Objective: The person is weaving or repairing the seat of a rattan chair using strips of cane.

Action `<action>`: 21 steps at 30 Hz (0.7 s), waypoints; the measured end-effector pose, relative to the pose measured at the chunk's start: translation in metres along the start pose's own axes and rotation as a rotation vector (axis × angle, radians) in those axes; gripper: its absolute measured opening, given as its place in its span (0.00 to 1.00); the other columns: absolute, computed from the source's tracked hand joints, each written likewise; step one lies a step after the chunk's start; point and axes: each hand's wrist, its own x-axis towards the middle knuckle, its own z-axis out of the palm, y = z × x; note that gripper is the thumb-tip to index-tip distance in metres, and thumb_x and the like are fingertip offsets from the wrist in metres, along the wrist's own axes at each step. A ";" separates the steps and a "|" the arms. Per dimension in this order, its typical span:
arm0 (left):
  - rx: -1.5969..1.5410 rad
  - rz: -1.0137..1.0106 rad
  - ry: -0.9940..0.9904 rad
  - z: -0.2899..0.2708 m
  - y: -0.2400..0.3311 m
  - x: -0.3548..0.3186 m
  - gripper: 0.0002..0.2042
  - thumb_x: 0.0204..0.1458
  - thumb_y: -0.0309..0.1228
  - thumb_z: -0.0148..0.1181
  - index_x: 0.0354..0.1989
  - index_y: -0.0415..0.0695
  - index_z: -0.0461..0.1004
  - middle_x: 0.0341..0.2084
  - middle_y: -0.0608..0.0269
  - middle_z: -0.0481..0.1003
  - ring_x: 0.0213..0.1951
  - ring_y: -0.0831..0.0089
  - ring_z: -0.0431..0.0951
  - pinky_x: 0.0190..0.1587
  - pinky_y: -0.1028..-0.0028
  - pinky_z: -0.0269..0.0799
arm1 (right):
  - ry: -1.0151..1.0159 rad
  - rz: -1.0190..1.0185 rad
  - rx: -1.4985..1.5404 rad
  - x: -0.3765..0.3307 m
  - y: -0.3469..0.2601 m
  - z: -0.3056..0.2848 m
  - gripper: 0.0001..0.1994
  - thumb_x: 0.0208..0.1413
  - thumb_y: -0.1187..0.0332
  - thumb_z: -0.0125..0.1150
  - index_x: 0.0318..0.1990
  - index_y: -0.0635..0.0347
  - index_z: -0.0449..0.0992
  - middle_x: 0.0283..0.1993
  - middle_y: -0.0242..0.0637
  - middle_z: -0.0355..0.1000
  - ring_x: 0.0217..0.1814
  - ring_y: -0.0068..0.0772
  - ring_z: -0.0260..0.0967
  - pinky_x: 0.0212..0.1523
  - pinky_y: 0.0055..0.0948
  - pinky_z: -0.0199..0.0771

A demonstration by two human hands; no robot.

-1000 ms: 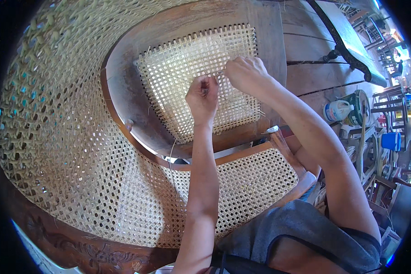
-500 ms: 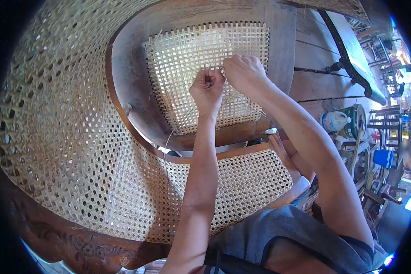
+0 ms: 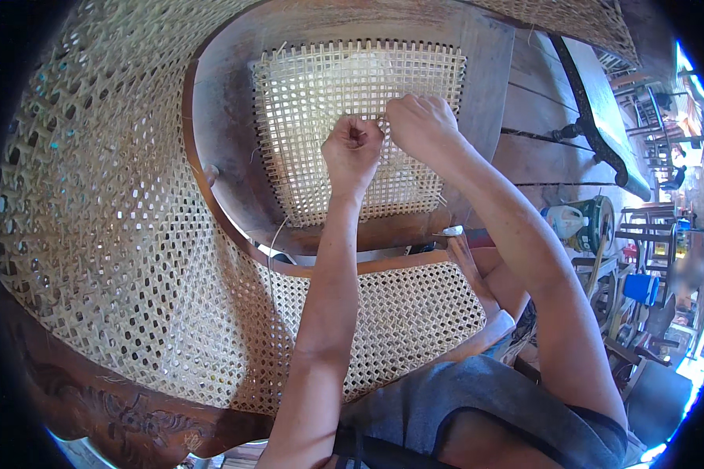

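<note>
An open grid of pale cane webbing (image 3: 305, 94) fills the opening of a rounded wooden chair frame (image 3: 223, 117). Over its middle, my left hand (image 3: 353, 156) is closed, thumb and fingers curled into a ring. Just right of it, my right hand (image 3: 421, 125) is closed too, knuckles up, the two hands almost touching. What their fingertips pinch is too small to make out. Cane ends stick out along the panel's edges. A loose cane strand (image 3: 271, 254) hangs from the panel's lower left corner, left of my left forearm.
Finished woven cane (image 3: 133, 258) curves around the left and below, bordered by carved dark wood (image 3: 125, 414). A wooden post (image 3: 463, 258) rises near my right forearm. To the right are a dark green bucket (image 3: 600, 223), a white jug (image 3: 565, 220), a blue container (image 3: 641, 288) and wooden furniture.
The view has shifted slightly. Both hands stay closed and close together over the middle of the panel, with only a slight change in their position.
</note>
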 end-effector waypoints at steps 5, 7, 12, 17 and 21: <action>0.062 0.021 0.003 0.003 0.000 0.000 0.08 0.51 0.26 0.64 0.23 0.40 0.73 0.15 0.69 0.72 0.20 0.86 0.67 0.23 0.81 0.66 | -0.057 0.038 -0.028 0.002 0.000 -0.004 0.07 0.52 0.69 0.55 0.33 0.59 0.79 0.37 0.45 0.78 0.41 0.46 0.78 0.40 0.42 0.77; 0.064 -0.003 -0.014 0.000 -0.002 0.001 0.07 0.51 0.26 0.65 0.24 0.40 0.75 0.16 0.67 0.73 0.20 0.85 0.69 0.24 0.80 0.66 | -0.069 0.050 -0.027 0.001 -0.002 -0.004 0.07 0.53 0.69 0.55 0.33 0.59 0.79 0.37 0.45 0.78 0.42 0.46 0.78 0.40 0.42 0.77; 0.172 0.056 -0.095 -0.007 0.005 0.009 0.07 0.54 0.30 0.66 0.31 0.38 0.79 0.17 0.67 0.74 0.20 0.83 0.71 0.25 0.80 0.68 | -0.012 0.012 -0.042 -0.003 -0.002 -0.009 0.09 0.54 0.68 0.54 0.33 0.59 0.80 0.38 0.46 0.79 0.44 0.45 0.78 0.45 0.43 0.75; 0.434 0.142 -0.051 0.005 0.031 0.000 0.06 0.50 0.29 0.65 0.34 0.42 0.80 0.25 0.55 0.79 0.25 0.64 0.80 0.30 0.68 0.75 | -0.193 0.153 -0.032 0.003 0.001 -0.022 0.11 0.57 0.65 0.54 0.37 0.58 0.82 0.42 0.44 0.79 0.46 0.44 0.78 0.47 0.42 0.75; 0.479 0.282 0.093 0.011 0.022 -0.010 0.07 0.49 0.29 0.66 0.35 0.42 0.82 0.30 0.62 0.74 0.23 0.75 0.75 0.28 0.74 0.74 | -0.176 0.169 0.036 0.001 0.010 -0.019 0.13 0.58 0.59 0.57 0.38 0.57 0.83 0.41 0.42 0.80 0.45 0.44 0.78 0.47 0.42 0.75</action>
